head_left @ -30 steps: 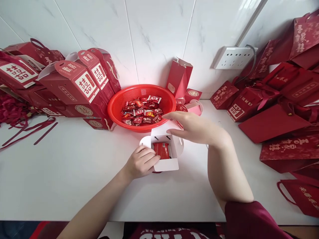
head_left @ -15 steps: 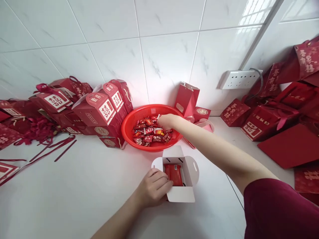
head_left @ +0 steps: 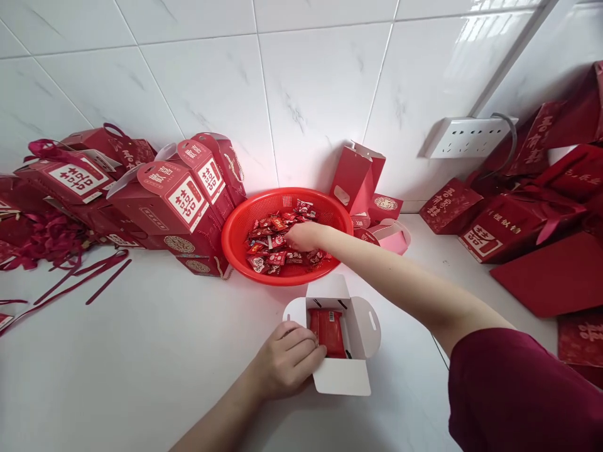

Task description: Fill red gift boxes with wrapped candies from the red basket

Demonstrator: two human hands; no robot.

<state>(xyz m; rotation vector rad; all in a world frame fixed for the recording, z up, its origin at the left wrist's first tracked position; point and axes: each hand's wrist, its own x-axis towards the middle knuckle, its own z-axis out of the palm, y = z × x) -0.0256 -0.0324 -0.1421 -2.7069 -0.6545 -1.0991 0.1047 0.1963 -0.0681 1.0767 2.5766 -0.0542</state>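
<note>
An open white-lined box [head_left: 342, 376] stands on the white surface with its flaps spread. Inside it lies a red packet [head_left: 330, 331]. My left hand [head_left: 288, 359] grips the box's left wall, fingers curled over the edge. Beyond the box is a red plastic basket [head_left: 233, 254] with many small wrapped candies [head_left: 276, 257] in it. My right hand [head_left: 301, 237] reaches into the basket among the candies; its fingertips are hidden, and whatever they may hold cannot be made out.
Finished-looking red boxes [head_left: 169, 198] stand left of the basket, with dark red ribbons [head_left: 108, 279] beside them. Folded red cartons [head_left: 355, 179] lean on the tiled wall behind. More red boxes [head_left: 509, 226] pile up at the right, below a white power socket [head_left: 471, 138].
My right hand has moved left and slightly down within the candies. The view has shifted a little. My left hand stays on the box.
</note>
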